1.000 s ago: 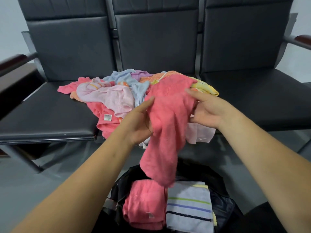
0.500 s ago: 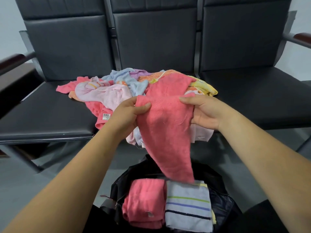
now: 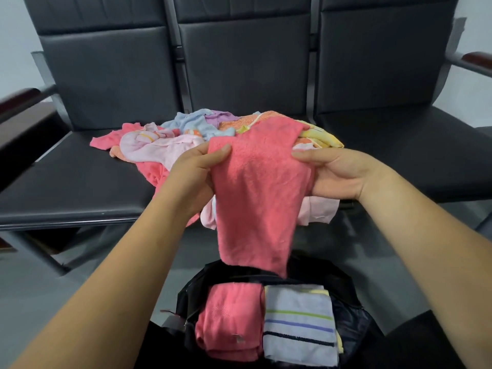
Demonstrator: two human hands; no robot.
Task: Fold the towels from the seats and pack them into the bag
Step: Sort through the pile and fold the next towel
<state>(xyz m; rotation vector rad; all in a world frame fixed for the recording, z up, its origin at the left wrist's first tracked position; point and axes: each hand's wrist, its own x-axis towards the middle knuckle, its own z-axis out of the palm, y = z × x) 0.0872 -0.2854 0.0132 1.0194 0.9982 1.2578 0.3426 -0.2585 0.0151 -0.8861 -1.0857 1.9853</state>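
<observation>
With both the left hand [image 3: 195, 170] and right hand [image 3: 338, 174] pinching the coral towel's [image 3: 255, 198] top edge, a loose pinch could drop it unfolded into the bag [image 3: 354, 312].

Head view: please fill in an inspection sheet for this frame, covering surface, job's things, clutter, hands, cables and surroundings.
Surface: black padded seats, three in a row; loose towels lie on the left and middle ones.
Job's things: held pink towel unfolded, its lower end hanging over the open black bag; towel pile of mixed colours on the seats; folded pink towel and folded striped towel side by side in the bag.
Clutter: nothing seen.
Hands: left hand pinches the held towel's top left corner; right hand grips its right edge.
Cables: nothing seen.
Surroundings: grey floor, pale wall, wood-topped armrests at both ends.
</observation>
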